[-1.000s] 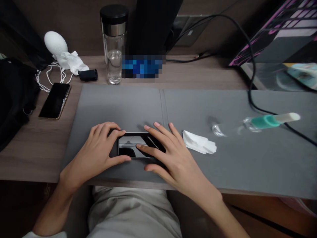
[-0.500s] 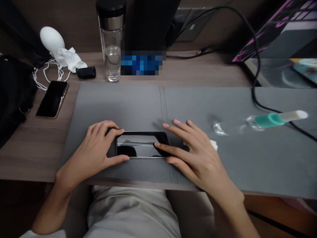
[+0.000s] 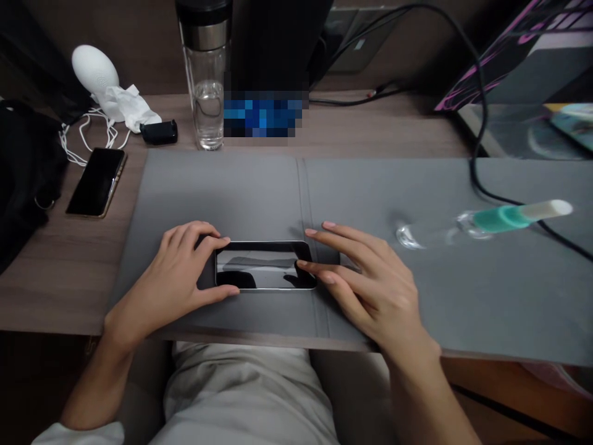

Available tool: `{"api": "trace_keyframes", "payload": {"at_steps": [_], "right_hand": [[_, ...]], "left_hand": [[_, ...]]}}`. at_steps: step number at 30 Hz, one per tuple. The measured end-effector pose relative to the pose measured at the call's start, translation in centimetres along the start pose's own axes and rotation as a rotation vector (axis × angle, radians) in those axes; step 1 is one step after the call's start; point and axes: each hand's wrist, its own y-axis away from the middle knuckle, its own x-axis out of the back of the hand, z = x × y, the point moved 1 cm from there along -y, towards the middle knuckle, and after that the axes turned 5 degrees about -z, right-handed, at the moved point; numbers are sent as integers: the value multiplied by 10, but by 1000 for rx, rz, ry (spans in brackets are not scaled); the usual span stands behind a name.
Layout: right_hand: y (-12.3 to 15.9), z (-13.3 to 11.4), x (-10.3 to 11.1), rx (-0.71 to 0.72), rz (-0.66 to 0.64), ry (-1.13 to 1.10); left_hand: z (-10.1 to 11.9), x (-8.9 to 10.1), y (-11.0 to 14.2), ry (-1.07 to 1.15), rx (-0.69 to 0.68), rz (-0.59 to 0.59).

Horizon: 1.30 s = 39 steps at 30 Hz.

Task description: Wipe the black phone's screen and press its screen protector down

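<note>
A black phone [image 3: 264,264] lies flat, screen up, on the grey desk mat [image 3: 241,191] near the front edge. My left hand [image 3: 178,275] grips the phone's left end, fingers on its far edge and thumb on its near edge. My right hand [image 3: 365,281] rests to the right of the phone with its fingers stretched out and apart. One fingertip touches the phone's right end. The folded white tissue is hidden under my right hand.
A clear spray bottle with a teal collar [image 3: 482,221] lies on the mat at right, over a black cable [image 3: 482,148]. A second phone [image 3: 96,182], white earphones [image 3: 88,133], a white egg-shaped device [image 3: 95,71], a small black case [image 3: 159,132] and a water bottle [image 3: 206,80] stand at the back left.
My right hand has slid rightward off the phone's screen to its right end and now covers the white tissue. The left hand keeps its grip on the phone.
</note>
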Motion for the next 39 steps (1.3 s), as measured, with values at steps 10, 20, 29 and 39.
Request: {"api": "trace_keyframes", "payload": {"at_steps": [10, 20, 29, 39], "right_hand": [[0, -3, -3, -52, 75, 9], [1, -2, -10, -47, 175, 0], [1, -5, -11, -75, 187, 2], [-1, -9, -13, -70, 210, 48]], "left_hand": [[-2, 0, 0, -1, -13, 3], [0, 0, 0, -19, -13, 2], [-1, 0, 0, -49, -21, -2], [2, 3, -2, -47, -20, -1]]}}
